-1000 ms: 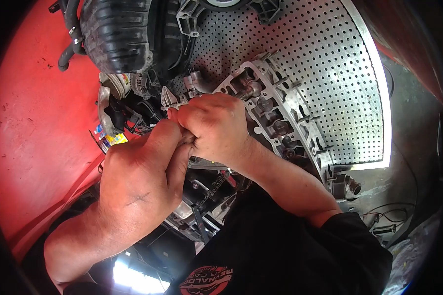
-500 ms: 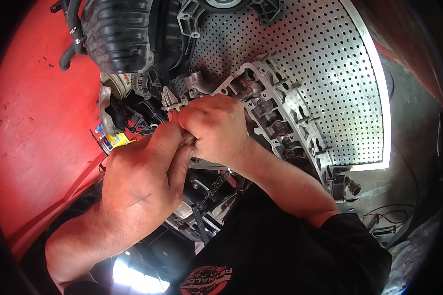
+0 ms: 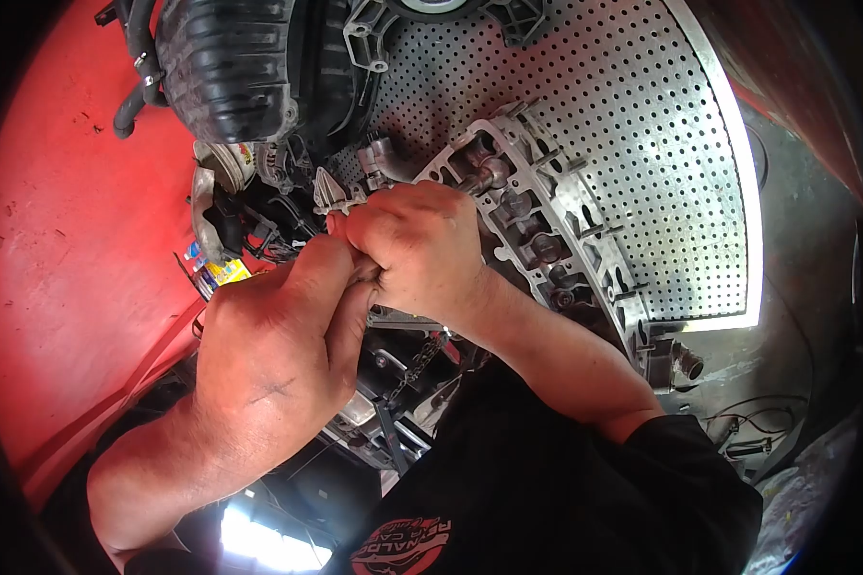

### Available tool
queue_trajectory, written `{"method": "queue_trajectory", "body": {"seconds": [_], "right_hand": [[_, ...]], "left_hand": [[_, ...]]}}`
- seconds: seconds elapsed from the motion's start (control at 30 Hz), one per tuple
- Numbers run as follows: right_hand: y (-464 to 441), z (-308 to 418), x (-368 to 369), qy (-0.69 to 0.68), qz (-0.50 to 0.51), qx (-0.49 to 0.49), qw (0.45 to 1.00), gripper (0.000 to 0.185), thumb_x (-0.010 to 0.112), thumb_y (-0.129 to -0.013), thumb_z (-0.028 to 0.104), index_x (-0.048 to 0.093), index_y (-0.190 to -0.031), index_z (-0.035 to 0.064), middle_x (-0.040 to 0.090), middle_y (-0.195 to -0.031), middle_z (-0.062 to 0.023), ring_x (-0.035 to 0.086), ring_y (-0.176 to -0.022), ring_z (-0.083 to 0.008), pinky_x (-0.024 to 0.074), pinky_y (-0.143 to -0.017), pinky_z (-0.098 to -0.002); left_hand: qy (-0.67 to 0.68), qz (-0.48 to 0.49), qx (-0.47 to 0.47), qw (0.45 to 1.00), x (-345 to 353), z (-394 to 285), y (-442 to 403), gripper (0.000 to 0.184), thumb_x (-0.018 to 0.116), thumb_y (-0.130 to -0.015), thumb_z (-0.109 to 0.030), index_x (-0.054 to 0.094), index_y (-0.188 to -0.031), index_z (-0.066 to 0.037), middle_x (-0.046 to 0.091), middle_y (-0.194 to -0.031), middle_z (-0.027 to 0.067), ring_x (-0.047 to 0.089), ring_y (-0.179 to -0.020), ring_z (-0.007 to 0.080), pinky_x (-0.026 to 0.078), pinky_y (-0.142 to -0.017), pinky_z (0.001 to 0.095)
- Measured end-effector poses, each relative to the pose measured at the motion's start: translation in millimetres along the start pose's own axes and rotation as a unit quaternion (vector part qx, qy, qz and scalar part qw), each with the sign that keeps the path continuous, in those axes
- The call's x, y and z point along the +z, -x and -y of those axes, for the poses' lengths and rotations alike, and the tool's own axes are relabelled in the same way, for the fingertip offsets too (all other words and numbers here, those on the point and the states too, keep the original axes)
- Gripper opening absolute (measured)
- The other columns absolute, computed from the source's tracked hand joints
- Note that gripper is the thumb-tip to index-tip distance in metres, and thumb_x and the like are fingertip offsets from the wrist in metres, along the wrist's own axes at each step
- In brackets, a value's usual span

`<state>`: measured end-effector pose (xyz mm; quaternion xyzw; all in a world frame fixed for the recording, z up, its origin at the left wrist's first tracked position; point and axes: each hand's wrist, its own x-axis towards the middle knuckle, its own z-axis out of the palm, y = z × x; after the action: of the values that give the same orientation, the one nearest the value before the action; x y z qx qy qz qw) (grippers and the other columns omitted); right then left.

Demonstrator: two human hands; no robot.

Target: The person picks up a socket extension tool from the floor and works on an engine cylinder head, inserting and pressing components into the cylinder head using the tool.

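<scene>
My left hand (image 3: 273, 335) and my right hand (image 3: 417, 247) are pressed together in front of me, fingers curled and thumbs meeting. Whatever they grip, if anything, is hidden behind the fingers. Just beyond the knuckles a pale, ribbed metal bracket (image 3: 330, 188) sticks out; whether the fingers touch it I cannot tell. Right of my right hand lies a long aluminium cylinder head (image 3: 537, 230), set at a slant, with studs along its side. A short metal pipe fitting (image 3: 384, 161) stands behind my right hand.
A perforated metal sheet (image 3: 671, 172) lies under the cylinder head. At the back is a black ribbed plastic engine part (image 3: 225, 72) with hoses (image 3: 144, 57). To the left are a red panel (image 3: 67, 240), a tin can (image 3: 222, 165) and a yellow packet (image 3: 228, 272). A chain (image 3: 420, 366) hangs below my hands.
Almost nothing differs. Both hands keep the same closed pose, with only a very slight shift, and the parts around them stay in place.
</scene>
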<state>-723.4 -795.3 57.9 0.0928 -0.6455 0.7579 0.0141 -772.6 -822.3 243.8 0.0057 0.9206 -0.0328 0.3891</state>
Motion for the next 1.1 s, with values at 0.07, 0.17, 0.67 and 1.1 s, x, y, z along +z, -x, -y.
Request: {"method": "queue_trajectory", "body": {"seconds": [0.07,0.17,0.67,1.1], "right_hand": [[-2.4,0.6,1.2,-0.013,-0.019,-0.008,1.0,0.026,0.08,-0.07,0.026,0.057,-0.064,0.0158,0.051,-0.056,-0.0001,0.058,-0.053,-0.023,0.0423,-0.049,-0.0383],[-4.5,0.3,0.2,-0.027,-0.039,-0.017,0.999,0.033,0.078,-0.081,0.017,0.052,-0.061,0.011,0.048,-0.055,-0.0031,0.053,-0.048,-0.0258,0.0395,-0.046,-0.0393],[-2.8,4.8,-0.8,-0.024,-0.021,-0.022,0.999,0.036,0.076,-0.082,0.017,0.048,-0.06,0.0106,0.05,-0.056,-0.0038,0.055,-0.05,-0.0277,0.0421,-0.048,-0.0411],[2.3,-1.9,2.5,0.007,-0.002,-0.009,1.0,0.021,0.08,-0.06,0.032,0.062,-0.068,0.0214,0.053,-0.058,0.0028,0.062,-0.057,-0.0194,0.0441,-0.053,-0.0371]], "left_hand": [[0.003,-0.003,0.007,1.0,2.7,3.3,0.3,0.016,0.07,-0.09,-0.001,0.057,-0.097,-0.002,0.062,-0.066,0.0163,0.066,-0.057,0.0325,0.049,-0.05,0.0401],[0.002,-0.004,0.016,1.0,3.2,3.7,-1.6,0.018,0.071,-0.089,-0.004,0.057,-0.1,-0.002,0.063,-0.068,0.0167,0.065,-0.058,0.0365,0.05,-0.05,0.0449],[0.034,-0.018,0.013,0.999,1.0,0.3,5.5,0.015,0.068,-0.093,0.002,0.054,-0.093,-0.002,0.061,-0.063,0.0154,0.066,-0.053,0.0264,0.046,-0.049,0.0347],[0.008,-0.009,0.014,1.0,2.8,1.7,1.4,0.016,0.07,-0.091,0.003,0.055,-0.094,-0.002,0.062,-0.066,0.0165,0.068,-0.056,0.0297,0.049,-0.051,0.0358]]}}
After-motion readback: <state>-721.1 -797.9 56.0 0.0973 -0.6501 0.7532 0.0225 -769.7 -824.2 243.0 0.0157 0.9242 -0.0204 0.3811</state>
